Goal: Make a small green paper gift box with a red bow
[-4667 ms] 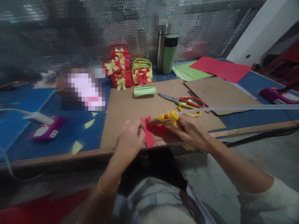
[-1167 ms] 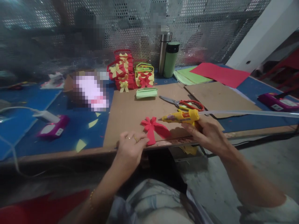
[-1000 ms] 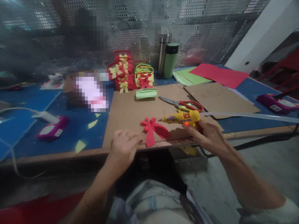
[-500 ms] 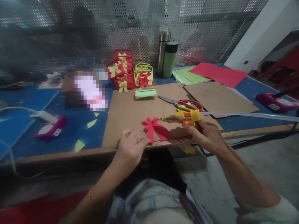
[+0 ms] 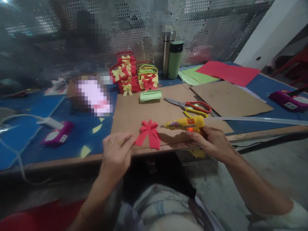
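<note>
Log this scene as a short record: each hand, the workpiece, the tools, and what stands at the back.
Left hand: fingertips at one tail of the red bow
Right hand: gripping the yellow glue gun, red light lit, nozzle pointing toward the bow
Workpiece: red bow, lying on cardboard, tails toward the person
Other tool: scissors, one red and one yellow handle, beyond the glue gun
Back: red baskets with yellow bows, steel flask, green tumbler

Dim; perforated panel (image 5: 134,35) glaring upper left; edges blurred; patches pixelated; red glow on glue gun (image 5: 184,123).
</note>
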Tool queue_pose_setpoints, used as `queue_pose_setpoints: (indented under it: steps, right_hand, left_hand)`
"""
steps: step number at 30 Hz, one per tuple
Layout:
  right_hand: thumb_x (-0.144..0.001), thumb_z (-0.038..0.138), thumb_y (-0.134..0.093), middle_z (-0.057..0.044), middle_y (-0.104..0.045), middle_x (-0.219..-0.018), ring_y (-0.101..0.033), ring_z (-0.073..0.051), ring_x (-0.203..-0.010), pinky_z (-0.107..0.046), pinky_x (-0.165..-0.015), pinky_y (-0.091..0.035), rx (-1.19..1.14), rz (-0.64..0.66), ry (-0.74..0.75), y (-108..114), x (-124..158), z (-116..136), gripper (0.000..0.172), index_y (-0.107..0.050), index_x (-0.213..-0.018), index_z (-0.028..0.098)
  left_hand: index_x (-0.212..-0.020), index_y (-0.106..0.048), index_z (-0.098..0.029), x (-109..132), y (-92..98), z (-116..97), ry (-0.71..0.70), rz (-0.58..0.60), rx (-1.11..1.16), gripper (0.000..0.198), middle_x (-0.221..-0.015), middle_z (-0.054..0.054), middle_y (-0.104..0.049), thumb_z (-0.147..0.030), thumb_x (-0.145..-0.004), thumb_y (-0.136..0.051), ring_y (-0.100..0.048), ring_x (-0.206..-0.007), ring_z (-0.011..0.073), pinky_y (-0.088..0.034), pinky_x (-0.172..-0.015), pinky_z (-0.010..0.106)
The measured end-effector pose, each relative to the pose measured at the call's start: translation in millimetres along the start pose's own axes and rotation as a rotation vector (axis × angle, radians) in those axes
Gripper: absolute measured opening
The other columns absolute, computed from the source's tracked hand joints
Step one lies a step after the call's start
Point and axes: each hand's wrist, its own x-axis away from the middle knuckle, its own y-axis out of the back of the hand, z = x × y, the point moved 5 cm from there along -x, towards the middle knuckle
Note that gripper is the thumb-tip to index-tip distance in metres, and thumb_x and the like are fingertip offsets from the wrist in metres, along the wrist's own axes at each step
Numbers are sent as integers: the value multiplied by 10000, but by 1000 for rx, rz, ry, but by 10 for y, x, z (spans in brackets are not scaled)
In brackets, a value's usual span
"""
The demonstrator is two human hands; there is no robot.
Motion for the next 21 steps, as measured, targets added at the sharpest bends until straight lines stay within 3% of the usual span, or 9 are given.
queue_pose_setpoints:
  steps: [2,5,8,13,18,21]
  right_hand:
    - [-954,483,-558,-15,-611,-644,-564,-182,-573,-298,-529,-449,-16,3,11,-25,-14,5,332,-573,-743,227]
    - [-957,457,-558,-25,-627,-667,-592,-199,-605,-307,-550,-463,-9,2,26,-34,-26,6,306,-611,-767,222]
    - [-963,442,-554,-24,-622,-658,-594,-196,-600,-303,-546,-458,6,5,30,-20,-15,-13,304,-611,-761,222]
    - [-965,455,-552,-14,-605,-626,-575,-178,-560,-289,-521,-444,0,-14,20,12,17,-59,334,-559,-719,229]
    - [-960,477,-553,1,-541,-562,-570,-180,-562,-281,-524,-447,7,-35,8,-2,6,-41,366,-541,-687,234]
    - [-957,476,-552,-2,-543,-570,-569,-178,-570,-282,-535,-459,-17,-30,16,-16,-6,-16,374,-536,-670,236]
  left_hand:
    - [-1163,-655,-188,-41,14,-154,-29,-1,43,296,-1124,128,-737,-59,-911,-571,-666,-1058,271,-439,-943,448]
    - [-1285,-594,-158,-111,-85,-349,-89,107,105,346,-1181,133,-728,-152,-940,-603,-666,-1083,269,-425,-963,435]
    - [-1327,-555,-139,-117,-211,-384,-93,163,86,378,-1162,133,-739,-262,-973,-611,-674,-1063,268,-404,-976,430]
    - [-1268,-587,-131,-68,-293,-351,-82,119,20,304,-1041,111,-754,-225,-980,-605,-683,-1000,249,-385,-970,414]
    - [-1221,-658,-127,-146,-311,-443,-49,55,-37,317,-975,112,-736,-302,-958,-629,-658,-921,258,-389,-946,433]
    - [-1115,-725,-156,-185,-333,-509,-40,15,-51,227,-876,87,-708,-282,-959,-618,-647,-863,245,-387,-930,436]
